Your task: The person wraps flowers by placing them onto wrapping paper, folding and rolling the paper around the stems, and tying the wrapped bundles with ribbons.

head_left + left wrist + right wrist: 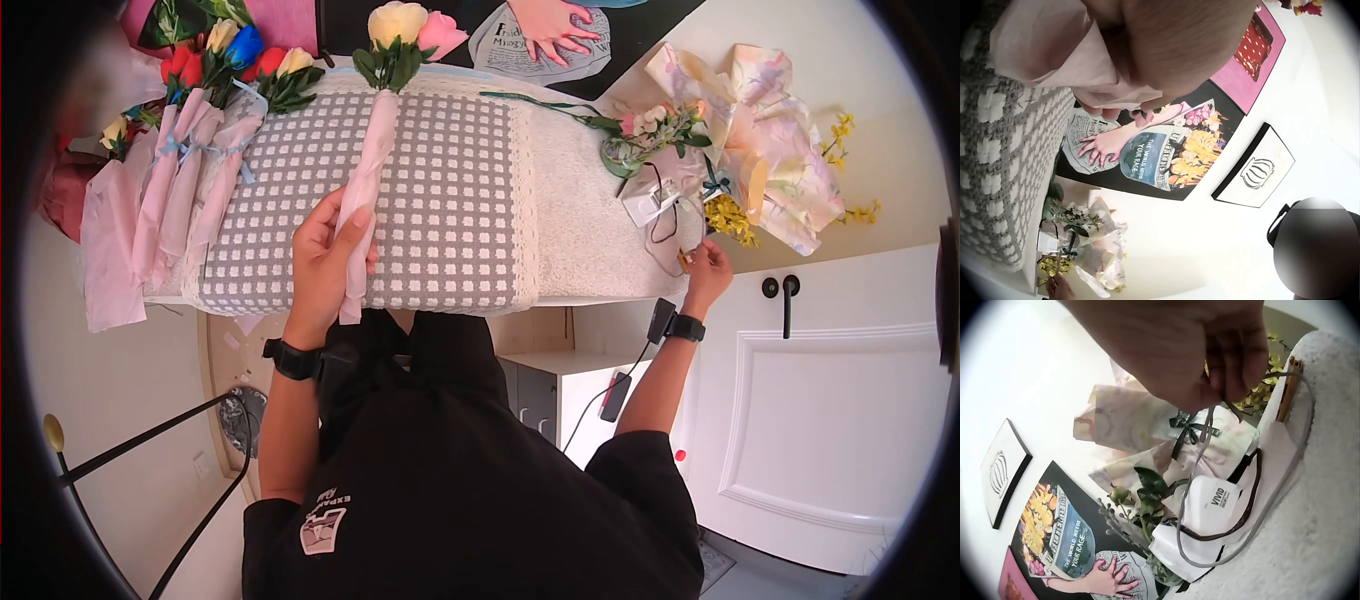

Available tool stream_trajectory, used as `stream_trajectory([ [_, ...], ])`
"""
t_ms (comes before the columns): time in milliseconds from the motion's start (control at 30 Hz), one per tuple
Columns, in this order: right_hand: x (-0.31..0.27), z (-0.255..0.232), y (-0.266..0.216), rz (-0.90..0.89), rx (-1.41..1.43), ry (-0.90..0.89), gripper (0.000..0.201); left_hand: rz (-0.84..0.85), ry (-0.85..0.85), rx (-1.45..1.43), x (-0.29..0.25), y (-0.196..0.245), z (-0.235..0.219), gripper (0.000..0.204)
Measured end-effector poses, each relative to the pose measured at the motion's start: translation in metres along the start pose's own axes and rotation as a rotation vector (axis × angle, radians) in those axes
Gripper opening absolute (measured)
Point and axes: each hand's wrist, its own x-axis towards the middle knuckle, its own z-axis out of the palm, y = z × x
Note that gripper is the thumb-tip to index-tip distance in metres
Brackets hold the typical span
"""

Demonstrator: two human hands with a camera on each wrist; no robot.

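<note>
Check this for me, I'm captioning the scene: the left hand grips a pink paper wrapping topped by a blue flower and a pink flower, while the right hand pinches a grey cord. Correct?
Not quite: beside the pink flower is a pale yellow flower, not a blue one, as the head view shows. The left hand does grip the pink paper wrapping, and the right hand pinches a grey cord.

L hand (335, 255): fingers partly hidden behind pink wrap (368, 150) in head cam, cut off by top edge in L wrist cam. R hand (1179, 347) also cut off up top in its own cam; its grip on gray cord (1314, 403) too dark to make out, fine print on white box (1200, 506) illeg.
</note>
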Motion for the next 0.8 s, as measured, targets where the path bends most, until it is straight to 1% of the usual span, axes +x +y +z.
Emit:
stream_trajectory([
  [33,0.004,-0.002,0.005,0.000,0.001,0.000,0.015,0.000,-0.002,-0.002,0.000,0.000,0.000,0.044],
  [100,0.012,-0.005,0.014,0.024,0.046,0.094,0.015,0.000,-0.003,-0.003,0.000,0.000,0.000,0.044],
  [233,0.017,-0.003,0.010,0.049,0.043,0.091,0.014,0.007,-0.005,0.006,0.001,0.000,0.000,0.044],
  [300,0.015,0.001,0.001,0.076,0.114,-0.077,0.014,0.013,-0.008,0.012,0.001,0.000,0.000,0.044],
  [333,0.013,0.004,-0.003,0.078,0.114,-0.075,0.014,0.011,-0.006,0.021,0.001,0.000,0.000,0.045],
  [400,0.010,0.010,-0.009,0.022,0.099,-0.197,0.016,0.008,-0.007,0.031,0.001,0.000,0.000,0.045],
  [433,0.011,0.012,-0.009,0.024,0.099,-0.196,0.016,0.011,-0.011,0.027,0.001,-0.001,0.000,0.045],
  [500,0.011,0.016,-0.008,0.057,0.016,-0.314,0.019,0.013,-0.015,0.026,0.001,-0.001,-0.001,0.045],
  [533,0.008,0.017,-0.011,0.058,0.017,-0.314,0.019,0.011,-0.019,0.020,0.001,-0.001,-0.001,0.045],
  [600,0.005,0.018,-0.019,0.012,0.021,-0.409,0.019,0.012,-0.022,0.016,0.002,-0.002,-0.001,0.045],
  [733,0.002,0.016,-0.027,0.030,0.083,-0.398,0.018,0.008,0.008,0.024,0.001,-0.002,0.000,0.045],
  [800,0.000,0.012,-0.034,0.111,0.154,-0.318,0.018,0.005,0.004,0.033,0.001,-0.001,0.000,0.045],
])
